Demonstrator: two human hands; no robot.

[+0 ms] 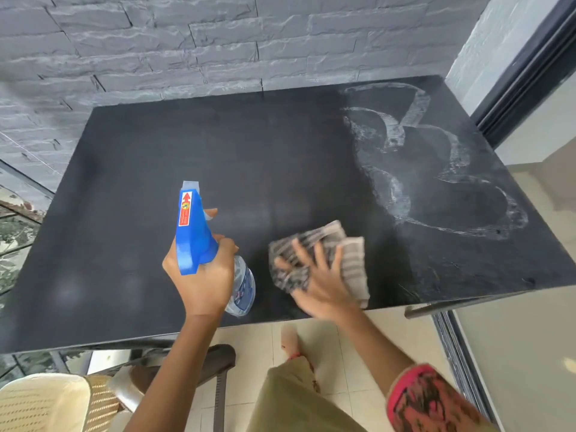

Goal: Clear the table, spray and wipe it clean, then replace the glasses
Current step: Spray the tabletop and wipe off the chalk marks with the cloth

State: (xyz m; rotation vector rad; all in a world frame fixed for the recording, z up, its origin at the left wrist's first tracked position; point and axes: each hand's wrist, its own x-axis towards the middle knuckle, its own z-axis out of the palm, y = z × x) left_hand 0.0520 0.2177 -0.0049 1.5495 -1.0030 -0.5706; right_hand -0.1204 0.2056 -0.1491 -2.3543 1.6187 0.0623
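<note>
Presently the black table [187, 135] showed white foam streaks [436, 169] across its far right part; no glasses were in view. My right hand [318, 282] pressed a striped cloth [352, 257] on the near side, fingers straight and spread for broad contact. My left hand [199, 282] gripped the spray bottle [190, 232] just beside it, index finger forward by the trigger, probably ready to re-spray. I judged wiping unfinished.

Blue-headed spray bottle [199, 232], grey striped cloth [324, 257]
</note>
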